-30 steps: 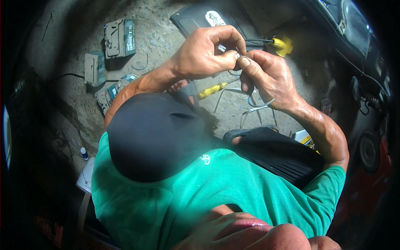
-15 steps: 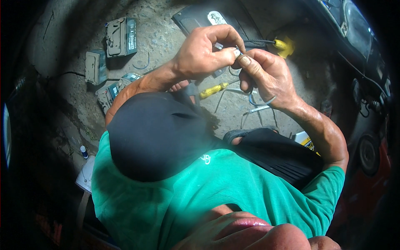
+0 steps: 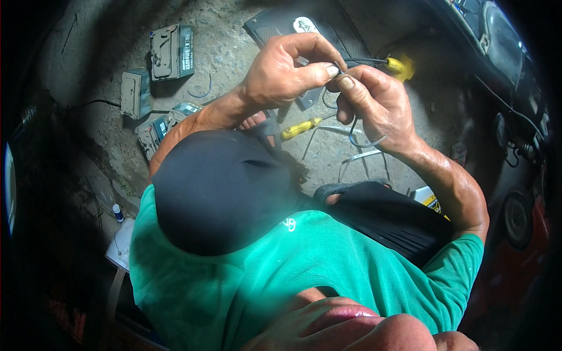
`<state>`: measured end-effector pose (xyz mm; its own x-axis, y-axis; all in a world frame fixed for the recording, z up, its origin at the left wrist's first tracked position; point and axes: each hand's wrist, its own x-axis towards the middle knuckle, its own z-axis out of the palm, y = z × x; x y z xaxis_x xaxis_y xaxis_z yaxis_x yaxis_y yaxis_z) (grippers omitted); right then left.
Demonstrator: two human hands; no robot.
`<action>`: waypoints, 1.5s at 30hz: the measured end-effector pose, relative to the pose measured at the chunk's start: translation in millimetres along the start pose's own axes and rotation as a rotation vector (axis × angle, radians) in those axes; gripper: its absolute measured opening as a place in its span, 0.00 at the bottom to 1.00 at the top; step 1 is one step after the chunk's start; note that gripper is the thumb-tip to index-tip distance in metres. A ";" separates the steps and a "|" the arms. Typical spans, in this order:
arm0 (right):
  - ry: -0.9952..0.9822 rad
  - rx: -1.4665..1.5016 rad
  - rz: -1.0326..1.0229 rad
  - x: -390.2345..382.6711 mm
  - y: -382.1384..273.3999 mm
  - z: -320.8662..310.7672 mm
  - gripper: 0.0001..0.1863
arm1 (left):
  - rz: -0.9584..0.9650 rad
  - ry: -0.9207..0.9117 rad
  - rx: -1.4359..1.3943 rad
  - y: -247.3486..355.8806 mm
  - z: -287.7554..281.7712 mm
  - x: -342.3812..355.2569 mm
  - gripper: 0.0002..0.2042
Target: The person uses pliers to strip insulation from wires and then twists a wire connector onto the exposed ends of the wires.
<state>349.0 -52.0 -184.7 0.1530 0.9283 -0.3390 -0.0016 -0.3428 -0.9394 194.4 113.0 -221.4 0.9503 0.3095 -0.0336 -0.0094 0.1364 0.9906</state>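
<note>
My left hand (image 3: 290, 71) and my right hand (image 3: 380, 105) meet at the fingertips. Both pinch a thin wire (image 3: 355, 140) between thumb and index finger. Its grey and dark length curls in a loop below my right palm. The fingers mostly hide the pinched end. Beneath my hands, a yellow-handled screwdriver (image 3: 301, 128) lies on the rough floor. Near it rest pale strips (image 3: 364, 154) and dark, thin lengths. A dark panel (image 3: 266, 26) with a pale oval emblem lies just beyond my left hand.
Several box-shaped batteries (image 3: 171, 52) stand on the floor to the left, with a black cable (image 3: 96, 104) beside them. A yellow piece (image 3: 400, 67) on a dark cable lies beyond my right hand. A dark vehicle-like body (image 3: 503, 41) borders the right. A small white-and-blue bottle (image 3: 118, 212) stands left.
My fingertips have shifted slightly around the wire and still pinch it. The wire's loop hangs a little differently below my right hand. The surroundings look the same.
</note>
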 end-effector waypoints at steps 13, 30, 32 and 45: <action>-0.260 -0.230 -0.253 -11.7 -29.4 8.4 0.09 | -0.203 0.244 0.053 -19.8 -5.8 4.2 0.05; 0.333 -0.540 -0.042 39.8 28.6 -32.9 0.19 | 0.407 -0.044 0.531 -6.9 28.2 21.2 0.14; 0.299 -0.620 -0.032 37.9 38.4 -33.9 0.19 | 0.425 -0.047 0.508 -17.2 28.5 27.7 0.11; 0.165 0.018 0.519 43.0 44.2 -56.0 0.19 | -0.062 -0.042 -0.230 -45.1 -7.2 4.1 0.06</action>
<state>410.9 -35.4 -237.9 0.2810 0.6026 -0.7470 -0.1347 -0.7459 -0.6523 196.5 114.9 -267.1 0.9634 0.2550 -0.0829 -0.0168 0.3659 0.9305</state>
